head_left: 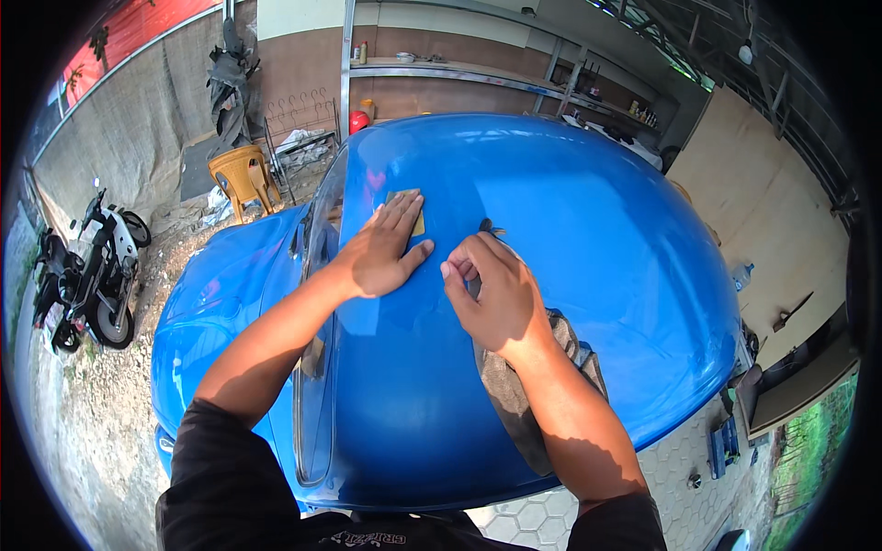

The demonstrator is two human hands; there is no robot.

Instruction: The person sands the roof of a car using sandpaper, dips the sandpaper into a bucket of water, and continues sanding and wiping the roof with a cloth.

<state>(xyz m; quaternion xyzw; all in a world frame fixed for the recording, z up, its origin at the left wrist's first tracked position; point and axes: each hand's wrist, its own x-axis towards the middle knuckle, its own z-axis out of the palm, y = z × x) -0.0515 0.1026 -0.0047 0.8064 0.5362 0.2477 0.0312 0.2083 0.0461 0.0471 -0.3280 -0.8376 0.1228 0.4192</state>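
My left hand (384,248) lies flat on the blue car roof (588,248), near the windshield edge, fingers stretched forward. Beneath its fingers is a small grey-and-yellow piece (419,224) that looks like sandpaper, mostly covered. Just to the right, my right hand (496,294) is above the roof with its fingers curled toward the thumb; what they hold, if anything, is hidden. A grey-brown cloth (510,395) lies crumpled on the roof under my right forearm. A small dark shape (491,226) shows just past the right fingertips, too unclear to name.
The car's hood (225,303) and windshield (317,404) lie to the left. Farther left stands a motorbike (110,275); a yellow-brown plastic chair (242,176) is behind the hood. Shelves (459,73) line the back wall. A wooden panel (763,220) stands at the right.
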